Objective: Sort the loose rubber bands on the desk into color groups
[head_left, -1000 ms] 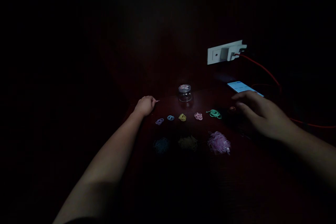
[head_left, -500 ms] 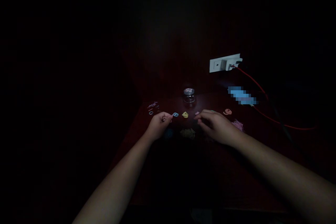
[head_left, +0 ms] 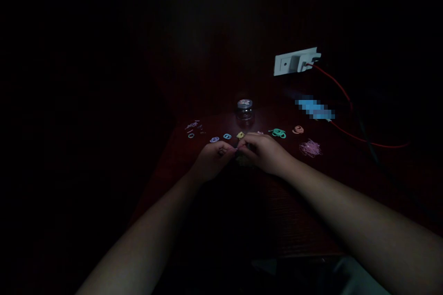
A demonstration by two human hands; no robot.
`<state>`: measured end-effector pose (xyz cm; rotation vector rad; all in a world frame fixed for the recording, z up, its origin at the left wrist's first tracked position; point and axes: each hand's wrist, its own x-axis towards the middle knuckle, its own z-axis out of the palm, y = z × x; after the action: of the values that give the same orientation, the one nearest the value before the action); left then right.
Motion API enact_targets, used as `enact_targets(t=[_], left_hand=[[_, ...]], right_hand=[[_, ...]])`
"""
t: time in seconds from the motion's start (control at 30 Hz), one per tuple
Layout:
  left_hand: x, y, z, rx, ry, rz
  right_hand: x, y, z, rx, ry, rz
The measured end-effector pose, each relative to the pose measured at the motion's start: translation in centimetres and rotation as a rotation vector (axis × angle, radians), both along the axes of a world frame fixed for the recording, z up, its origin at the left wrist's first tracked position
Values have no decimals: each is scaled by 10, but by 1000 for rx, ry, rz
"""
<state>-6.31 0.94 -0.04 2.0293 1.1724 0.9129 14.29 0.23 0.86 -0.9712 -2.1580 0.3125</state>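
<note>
My left hand (head_left: 215, 159) and my right hand (head_left: 261, 150) meet fingertip to fingertip above the table. Both are closed in a pinch on a thin, pale rubber band (head_left: 236, 149), which is mostly hidden by the fingers. Just beyond them lie small groups of rubber bands: purple ones (head_left: 214, 139), light blue ones (head_left: 227, 136) and yellow ones (head_left: 240, 135). Green bands (head_left: 278, 133) and orange bands (head_left: 298, 129) sit to the right. A loose pink pile (head_left: 310, 148) is beside my right forearm. Another dim pile lies partly hidden under my hands.
A small lidded clear jar (head_left: 245, 109) stands behind the bands. Thin scattered bands (head_left: 194, 125) lie at the table's far left. A wall socket (head_left: 296, 61) holds a plug with a red cable (head_left: 346, 94), which runs to a blurred-out blue object (head_left: 314, 108). The surroundings are very dark.
My hands, apart before, have come together, the right moving left and the left moving slightly right. The purple bands now show beyond my left hand. The view has tilted down a little.
</note>
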Motion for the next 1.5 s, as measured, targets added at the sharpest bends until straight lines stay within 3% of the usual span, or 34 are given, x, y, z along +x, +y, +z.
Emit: enact_targets(t=[0.4,0.6,1.03,1.13,1.3,1.4,1.5], left_hand=[[3,-5,8,-27,-32,48],[5,-5,5,-17,-8,-3],[8,-8,6,35,58,-8],[9,-9,7,81,84,-5],[10,-10,7,143,136,-4],[8,-10,5,156,139,-22],[7,-10,3,162,150,-30]], right_hand=[[15,0,1,-58,123,-22],[7,-5,-1,-29,100,59],[22,1,1,-22,81,23],[41,5,11,20,72,-2],[103,3,22,-57,85,-224],[133,-9,21,-154,24,-210],[142,-18,15,-193,23,-156]])
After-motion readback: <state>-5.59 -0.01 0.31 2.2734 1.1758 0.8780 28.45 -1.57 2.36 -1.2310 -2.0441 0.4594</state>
